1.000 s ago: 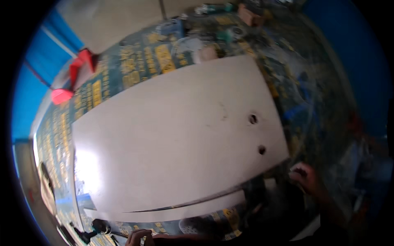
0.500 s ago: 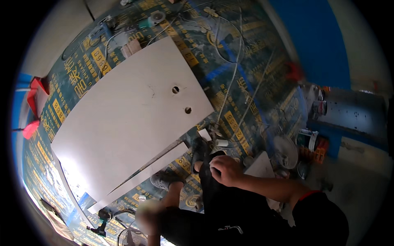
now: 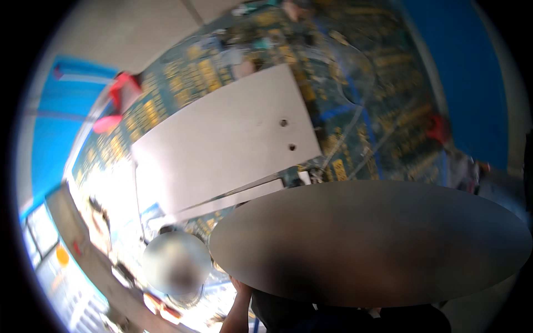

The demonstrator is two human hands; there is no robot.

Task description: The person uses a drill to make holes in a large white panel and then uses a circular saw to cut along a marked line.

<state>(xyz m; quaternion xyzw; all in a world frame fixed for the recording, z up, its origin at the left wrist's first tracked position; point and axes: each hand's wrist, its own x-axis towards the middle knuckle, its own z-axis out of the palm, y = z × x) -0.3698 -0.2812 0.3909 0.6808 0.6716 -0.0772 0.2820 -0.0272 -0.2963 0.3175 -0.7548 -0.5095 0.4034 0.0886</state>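
Note:
A large white board (image 3: 222, 139) lies on the floor ahead of me, with two round holes near its right end. Along its near edge lies a narrow white strip (image 3: 233, 198), a thin wedge-shaped gap between them. My left hand (image 3: 239, 285) and forearm rise from the lower edge, below the board; a blurred patch covers the fingers. A much larger blurred oval fills the lower right and hides my right hand. What either hand holds does not show.
Green floor covering (image 3: 338, 139) with yellow print surrounds the board. A cable (image 3: 348, 136) runs at its right. Red objects stand by the blue-based walls (image 3: 455, 83). A window (image 3: 61, 266) is at the lower left.
My view has swung, so the board sits farther right and looks smaller. The wall and window at left have come into sight. My right hand, seen closed near my knee before, is now hidden.

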